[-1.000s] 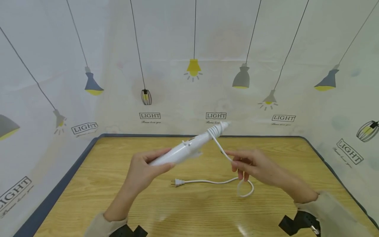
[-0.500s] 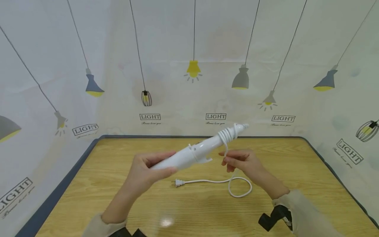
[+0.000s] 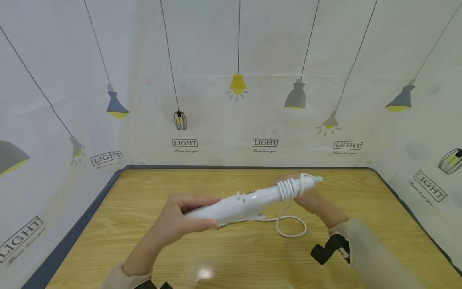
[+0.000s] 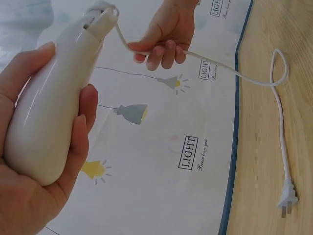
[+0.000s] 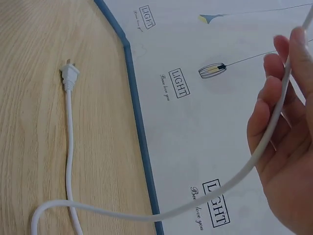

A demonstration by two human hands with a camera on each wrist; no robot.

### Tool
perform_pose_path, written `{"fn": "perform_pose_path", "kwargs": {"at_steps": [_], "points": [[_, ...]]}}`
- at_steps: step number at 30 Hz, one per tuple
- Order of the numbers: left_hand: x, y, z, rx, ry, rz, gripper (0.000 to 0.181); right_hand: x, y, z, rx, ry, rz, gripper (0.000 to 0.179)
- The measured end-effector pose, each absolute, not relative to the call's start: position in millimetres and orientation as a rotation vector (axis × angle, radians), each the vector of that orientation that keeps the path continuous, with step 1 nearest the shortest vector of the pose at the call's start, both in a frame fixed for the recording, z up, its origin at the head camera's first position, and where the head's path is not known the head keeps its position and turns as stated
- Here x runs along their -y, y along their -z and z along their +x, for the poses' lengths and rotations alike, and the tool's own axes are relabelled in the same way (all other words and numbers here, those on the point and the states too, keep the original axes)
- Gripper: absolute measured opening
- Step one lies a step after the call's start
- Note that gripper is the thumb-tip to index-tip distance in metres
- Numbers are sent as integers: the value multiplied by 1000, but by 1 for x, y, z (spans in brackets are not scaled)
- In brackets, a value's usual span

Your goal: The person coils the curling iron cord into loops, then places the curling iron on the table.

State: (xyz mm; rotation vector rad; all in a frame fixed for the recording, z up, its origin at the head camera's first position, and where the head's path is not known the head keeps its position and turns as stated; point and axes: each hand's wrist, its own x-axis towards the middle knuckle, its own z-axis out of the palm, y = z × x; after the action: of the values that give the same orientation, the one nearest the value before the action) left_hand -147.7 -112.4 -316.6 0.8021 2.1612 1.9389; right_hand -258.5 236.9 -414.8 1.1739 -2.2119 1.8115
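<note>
My left hand (image 3: 182, 216) grips the thick rounded end of a long white handheld electric appliance (image 3: 231, 208), tilted with its narrow cord end up to the right. Several turns of white cord (image 3: 286, 189) wrap that narrow end. Behind it my right hand (image 3: 311, 200) is partly hidden in the head view. The left wrist view shows the right hand (image 4: 168, 34) pinching the cord (image 4: 124, 41) between thumb and fingers, close to the wraps. From there the cord (image 5: 244, 171) runs down to the table, ending in a two-prong plug (image 5: 70, 77).
A loose loop of cord (image 3: 292, 236) lies on the wooden table (image 3: 151, 257). Behind the table, a pale backdrop (image 3: 216, 48) printed with lamps rises past a dark blue edge (image 3: 202, 165). Black wrist straps (image 3: 330, 247) sit at the sleeves.
The appliance's narrow end has swung right and down, the body lying flatter. My right hand has gone from below the appliance to behind its narrow end, carrying the cord along.
</note>
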Motion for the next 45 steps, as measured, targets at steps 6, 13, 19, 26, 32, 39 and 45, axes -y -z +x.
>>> {"fn": "perform_pose_path", "kwargs": {"at_steps": [6, 13, 19, 26, 32, 39, 45], "points": [[116, 318, -147, -2042, -1795, 951, 39, -218, 357, -222, 2326, -2051, 1436, 6], [116, 327, -151, -1897, -1687, 1154, 35, -220, 338, -215, 2621, -1641, 1546, 16], [116, 333, -155, -1908, -1623, 1116, 35, -219, 315, -213, 2804, -1505, 1484, 19], [107, 337, -158, -2157, -1506, 997, 35, -223, 297, -210, 2953, -1230, 1346, 14], [95, 337, -160, -2416, -1394, 915, 37, -229, 292, -206, 2991, -914, 1179, 12], [91, 342, -162, -2623, -1395, 727, 36, -233, 292, -194, 2999, -897, 1137, 15], [90, 345, -164, -2688, -1541, 597, 35, -231, 291, -181, 2974, -985, 1093, 22]]}}
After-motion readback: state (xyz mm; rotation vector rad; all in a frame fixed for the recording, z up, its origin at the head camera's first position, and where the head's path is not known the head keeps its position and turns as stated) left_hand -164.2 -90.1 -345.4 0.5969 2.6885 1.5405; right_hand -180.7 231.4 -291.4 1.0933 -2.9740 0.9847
